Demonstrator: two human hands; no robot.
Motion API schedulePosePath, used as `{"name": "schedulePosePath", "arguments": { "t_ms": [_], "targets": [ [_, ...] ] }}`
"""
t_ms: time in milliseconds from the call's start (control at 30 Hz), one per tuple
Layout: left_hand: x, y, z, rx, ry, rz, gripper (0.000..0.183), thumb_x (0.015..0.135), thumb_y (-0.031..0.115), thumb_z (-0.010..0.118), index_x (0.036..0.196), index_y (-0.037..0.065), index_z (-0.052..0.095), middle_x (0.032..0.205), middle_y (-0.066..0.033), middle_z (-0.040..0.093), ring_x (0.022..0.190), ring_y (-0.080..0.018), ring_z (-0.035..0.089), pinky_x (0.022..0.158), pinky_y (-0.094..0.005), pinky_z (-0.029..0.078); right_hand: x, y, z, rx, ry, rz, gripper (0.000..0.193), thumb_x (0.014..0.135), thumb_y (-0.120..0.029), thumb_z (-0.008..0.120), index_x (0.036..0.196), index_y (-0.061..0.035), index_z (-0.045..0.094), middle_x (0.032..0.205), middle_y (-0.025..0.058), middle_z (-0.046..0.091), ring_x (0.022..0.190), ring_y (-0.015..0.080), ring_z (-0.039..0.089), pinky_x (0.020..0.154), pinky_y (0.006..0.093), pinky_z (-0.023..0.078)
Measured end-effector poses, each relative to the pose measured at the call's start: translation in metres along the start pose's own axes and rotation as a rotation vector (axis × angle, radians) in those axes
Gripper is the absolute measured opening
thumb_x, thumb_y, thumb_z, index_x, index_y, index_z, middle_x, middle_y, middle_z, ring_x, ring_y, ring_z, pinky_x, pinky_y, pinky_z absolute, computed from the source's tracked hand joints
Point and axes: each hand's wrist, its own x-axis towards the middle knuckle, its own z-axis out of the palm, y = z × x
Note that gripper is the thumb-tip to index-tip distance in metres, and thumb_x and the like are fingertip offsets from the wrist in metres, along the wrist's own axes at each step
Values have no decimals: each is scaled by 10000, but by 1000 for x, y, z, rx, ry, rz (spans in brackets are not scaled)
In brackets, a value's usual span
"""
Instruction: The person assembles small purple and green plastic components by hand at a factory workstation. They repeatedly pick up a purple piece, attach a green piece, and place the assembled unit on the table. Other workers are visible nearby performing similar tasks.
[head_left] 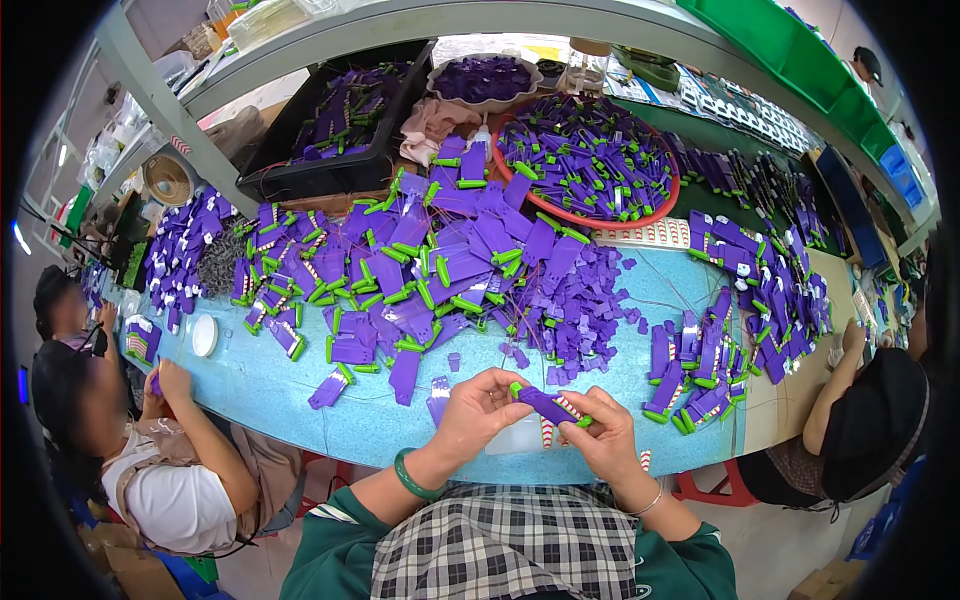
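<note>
Between my hands, above the near edge of the blue table (370, 430), is a purple plastic part with green ends (543, 402). The fingers of my left hand (478, 415) pinch its upper left end, by a green cap. My right hand (605, 435) grips the lower right end, where a red-and-white striped strip shows along the part. Other short striped strips lie below it, one strip (546, 433) between my wrists. Just beyond my hands is a heap of small purple plastic pieces (572, 325).
Purple parts with green ends (420, 265) pile across the table's middle; more parts (705, 360) lie at right. A red basket (678, 190) and a black crate (350, 172) stand behind, beneath a metal shelf (480, 45). Seated co-workers flank me: one person (190, 500) left, another (865, 430) right.
</note>
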Motion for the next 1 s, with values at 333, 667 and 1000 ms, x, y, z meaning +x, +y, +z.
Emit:
{"name": "schedulePosePath", "arguments": {
  "t_ms": [333,667,1000],
  "targets": [
    [-3,-4,-2,-120,85,-58,197,836,-79,590,1022,-20,616,979,-85,636,893,-179,641,824,-324,550,2,-9,4,-269,53,-160,439,710,57,697,1118,-104,683,711,24,506,624,109,497,542,246,391],
    [-18,4,0,373,-97,-211,168,834,-17,653,997,-27,615,921,-56,644,822,-105,623,714,-239,518,6,-4,-15,-211,-379,69,390,734,7,706,1109,-98,681,753,30,551,615,116,501,553,262,424],
    [-12,-23,10,-105,39,-184,107,888,118,625,862,14,620,843,-38,606,808,-105,575,726,-253,464,1,-5,26,-317,-16,-222,447,696,-5,740,1128,-62,640,710,55,554,593,146,536,516,249,429]
  ]
}}
